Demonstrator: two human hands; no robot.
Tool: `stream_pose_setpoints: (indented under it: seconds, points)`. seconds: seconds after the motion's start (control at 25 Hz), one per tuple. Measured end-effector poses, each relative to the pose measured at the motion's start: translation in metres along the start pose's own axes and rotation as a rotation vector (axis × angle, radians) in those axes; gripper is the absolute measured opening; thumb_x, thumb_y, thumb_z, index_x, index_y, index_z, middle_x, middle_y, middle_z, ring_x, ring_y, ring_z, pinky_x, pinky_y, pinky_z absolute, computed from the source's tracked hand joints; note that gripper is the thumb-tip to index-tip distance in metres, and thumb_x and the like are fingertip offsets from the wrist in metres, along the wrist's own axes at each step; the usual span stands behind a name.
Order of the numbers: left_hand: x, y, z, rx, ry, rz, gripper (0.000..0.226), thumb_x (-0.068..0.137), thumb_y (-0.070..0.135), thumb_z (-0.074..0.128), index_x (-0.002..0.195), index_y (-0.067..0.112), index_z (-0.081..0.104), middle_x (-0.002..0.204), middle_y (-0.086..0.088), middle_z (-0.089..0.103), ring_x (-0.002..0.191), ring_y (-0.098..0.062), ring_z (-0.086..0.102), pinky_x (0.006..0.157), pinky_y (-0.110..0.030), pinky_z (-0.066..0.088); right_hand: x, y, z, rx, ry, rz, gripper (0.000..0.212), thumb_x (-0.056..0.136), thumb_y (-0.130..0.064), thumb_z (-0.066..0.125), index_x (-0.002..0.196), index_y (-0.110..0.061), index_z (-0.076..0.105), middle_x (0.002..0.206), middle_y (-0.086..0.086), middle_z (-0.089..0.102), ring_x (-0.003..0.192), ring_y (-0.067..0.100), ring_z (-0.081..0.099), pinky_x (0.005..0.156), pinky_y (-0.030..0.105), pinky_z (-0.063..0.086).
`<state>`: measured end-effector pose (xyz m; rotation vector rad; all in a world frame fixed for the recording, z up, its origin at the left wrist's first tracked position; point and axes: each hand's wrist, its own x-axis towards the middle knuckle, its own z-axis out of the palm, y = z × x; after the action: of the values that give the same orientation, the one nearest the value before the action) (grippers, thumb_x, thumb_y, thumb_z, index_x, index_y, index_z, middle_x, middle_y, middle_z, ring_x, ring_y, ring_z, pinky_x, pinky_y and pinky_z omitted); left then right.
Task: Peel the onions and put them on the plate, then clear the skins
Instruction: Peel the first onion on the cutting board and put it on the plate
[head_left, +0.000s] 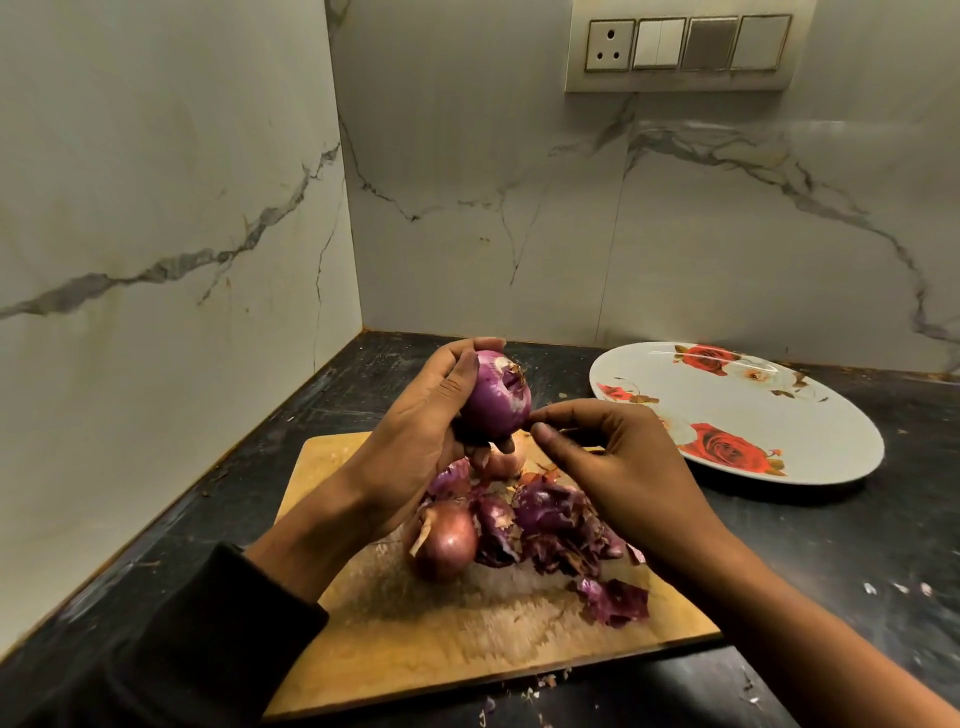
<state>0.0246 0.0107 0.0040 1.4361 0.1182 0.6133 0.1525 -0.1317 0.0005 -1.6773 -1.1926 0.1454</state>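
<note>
Left hand (415, 415) cupping the peeled onion (496, 397) above the cutting board (467, 634), right hand (613, 457) pinching a skin shred beside it: strip cleanly, then cross to the plate (810, 415).

Wood, stone and shiny onion skin

The cutting board (467, 639) is pale wood, rough and scratched on top. The desk (810, 561) is dark stone, matt and speckled. The walls (519, 218) are smooth, glossy marble tiles with grey veins. The plate (727, 410) is smooth and shiny. The peeled onion (496, 400) looks slick; the loose skins (561, 535) look dry and papery.
</note>
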Motion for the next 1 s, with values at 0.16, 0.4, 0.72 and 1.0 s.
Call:
stream_pose_setpoints:
  seconds: [0.16,0.4,0.72,1.0]
  points:
    - [-0.002,0.003,0.002,0.01,-0.006,-0.042,0.051,0.081,0.054,0.06,0.127,0.033,0.049,0.133,-0.008,0.05,0.108,-0.021,0.069,0.075,-0.035,0.06,-0.002,-0.005,-0.005,0.151,0.188,-0.125,0.017,0.084,-0.016,0.075,0.099,-0.024,0.074,0.087,-0.014,0.073,0.088,0.003,0.069,0.077,0.016,0.055]
    - [-0.006,0.003,0.005,0.115,-0.064,-0.062,0.06,0.078,0.063,0.054,0.126,0.026,0.053,0.113,0.0,0.07,0.109,-0.032,0.068,0.083,-0.041,0.061,-0.002,-0.01,-0.002,0.152,0.219,-0.279,0.019,0.08,-0.009,0.077,0.098,-0.016,0.076,0.092,-0.006,0.073,0.089,0.01,0.07,0.078,0.027,0.058]
    - [-0.001,0.002,0.011,0.261,-0.033,0.006,0.041,0.085,0.052,0.043,0.115,0.033,0.064,0.109,0.011,0.071,0.106,-0.019,0.069,0.082,-0.026,0.057,0.001,-0.009,-0.004,0.109,0.154,-0.264,0.019,0.083,-0.005,0.075,0.091,-0.02,0.066,0.088,-0.01,0.068,0.083,0.01,0.069,0.068,0.023,0.057]
    - [0.0,0.002,0.012,0.341,-0.025,-0.008,0.043,0.078,0.062,0.04,0.107,0.041,0.063,0.108,0.008,0.069,0.1,-0.015,0.07,0.081,-0.023,0.056,0.002,-0.006,-0.002,0.016,0.107,-0.344,0.023,0.084,0.004,0.071,0.09,-0.017,0.063,0.089,-0.012,0.062,0.084,0.013,0.062,0.064,0.034,0.055]
